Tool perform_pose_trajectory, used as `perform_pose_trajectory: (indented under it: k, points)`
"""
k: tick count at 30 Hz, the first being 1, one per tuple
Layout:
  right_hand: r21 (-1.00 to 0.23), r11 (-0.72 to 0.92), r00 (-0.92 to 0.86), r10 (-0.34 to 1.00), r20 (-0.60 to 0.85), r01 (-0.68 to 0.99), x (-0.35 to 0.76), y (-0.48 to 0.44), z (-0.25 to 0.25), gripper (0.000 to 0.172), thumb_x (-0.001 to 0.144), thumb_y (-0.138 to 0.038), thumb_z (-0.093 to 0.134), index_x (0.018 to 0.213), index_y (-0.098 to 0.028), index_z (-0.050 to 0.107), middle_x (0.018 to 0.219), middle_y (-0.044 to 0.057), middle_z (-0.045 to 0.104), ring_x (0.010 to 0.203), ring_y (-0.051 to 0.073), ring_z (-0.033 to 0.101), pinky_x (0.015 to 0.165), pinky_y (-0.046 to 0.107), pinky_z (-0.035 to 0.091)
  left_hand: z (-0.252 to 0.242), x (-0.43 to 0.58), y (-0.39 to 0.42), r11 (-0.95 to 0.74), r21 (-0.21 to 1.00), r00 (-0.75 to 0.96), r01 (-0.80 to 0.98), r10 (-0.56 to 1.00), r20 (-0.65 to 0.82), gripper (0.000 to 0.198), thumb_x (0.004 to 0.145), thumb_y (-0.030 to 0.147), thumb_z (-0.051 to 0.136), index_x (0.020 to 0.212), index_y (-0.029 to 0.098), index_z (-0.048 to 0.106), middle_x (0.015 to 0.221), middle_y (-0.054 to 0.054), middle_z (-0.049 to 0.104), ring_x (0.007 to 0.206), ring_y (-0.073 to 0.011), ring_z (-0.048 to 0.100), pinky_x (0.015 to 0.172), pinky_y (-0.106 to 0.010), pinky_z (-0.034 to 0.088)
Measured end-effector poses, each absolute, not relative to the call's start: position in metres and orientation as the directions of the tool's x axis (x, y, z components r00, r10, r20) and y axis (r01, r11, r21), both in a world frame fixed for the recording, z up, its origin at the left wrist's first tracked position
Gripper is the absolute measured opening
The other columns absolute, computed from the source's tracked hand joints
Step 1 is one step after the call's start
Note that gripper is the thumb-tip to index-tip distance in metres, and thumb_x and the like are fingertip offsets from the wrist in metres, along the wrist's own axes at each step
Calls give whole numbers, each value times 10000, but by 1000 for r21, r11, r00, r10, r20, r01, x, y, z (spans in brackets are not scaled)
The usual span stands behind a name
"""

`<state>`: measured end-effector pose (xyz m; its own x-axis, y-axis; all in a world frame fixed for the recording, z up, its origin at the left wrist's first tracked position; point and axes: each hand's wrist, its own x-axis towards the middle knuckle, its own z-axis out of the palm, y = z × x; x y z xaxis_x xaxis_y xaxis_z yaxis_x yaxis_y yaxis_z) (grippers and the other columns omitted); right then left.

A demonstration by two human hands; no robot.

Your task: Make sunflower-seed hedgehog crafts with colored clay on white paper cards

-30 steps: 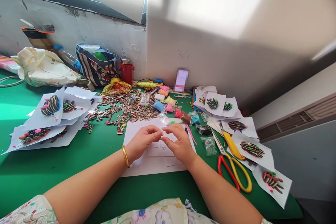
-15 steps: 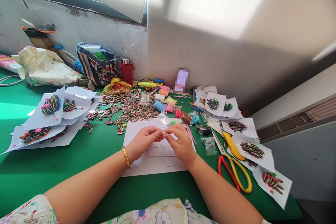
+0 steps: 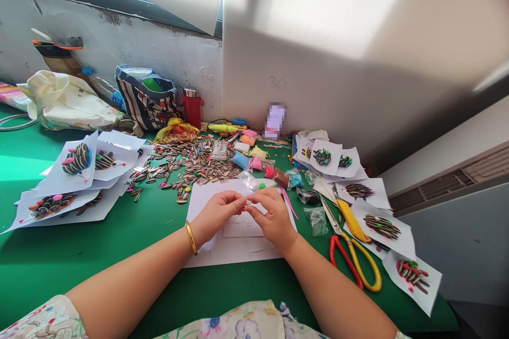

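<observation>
My left hand [image 3: 226,211], a gold bangle at its wrist, meets my right hand [image 3: 273,218] fingertip to fingertip. Between their pinched thumbs and forefingers is a small white piece [image 3: 248,202] that looks like modelling clay; the fingers mostly hide it. Both hands are over a white sheet [image 3: 207,253] and a smaller paper with a line drawing [image 3: 242,229], partly covered by the fingers. Just beyond lie a bit of green clay [image 3: 262,186] and a clear plastic wrapper [image 3: 248,182]. To the right of my right hand is a pink plastic tool [image 3: 290,204].
Striped sunflower seeds [image 3: 199,159] are heaped behind, beside coloured clay packets [image 3: 241,160]. Open scissors [image 3: 353,254] and a yellow cutter [image 3: 353,221] lie right. Seed-covered hedgehog pictures [image 3: 75,169] are stacked left, others [image 3: 382,226] right. A red flask [image 3: 192,110] stands by the wall.
My fingertips have shifted slightly around the small white piece, the right thumb and forefinger most of all. Everything else stays where it was.
</observation>
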<state>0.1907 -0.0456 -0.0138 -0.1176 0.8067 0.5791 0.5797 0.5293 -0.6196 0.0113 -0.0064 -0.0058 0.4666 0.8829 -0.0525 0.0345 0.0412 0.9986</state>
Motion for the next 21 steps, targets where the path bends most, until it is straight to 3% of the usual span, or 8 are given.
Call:
perform_pose_trajectory:
  k: [21]
  points:
    - [-672, 532, -118, 821, 559, 515, 190, -45, -11, 102, 931, -283, 611, 946, -252, 708, 871, 37, 671, 876, 207, 590, 816, 378, 463, -15, 11, -3, 6, 996, 467, 92, 883, -49, 341, 810, 498, 669, 829, 163, 723, 773, -39, 678, 757, -170, 589, 712, -281, 481]
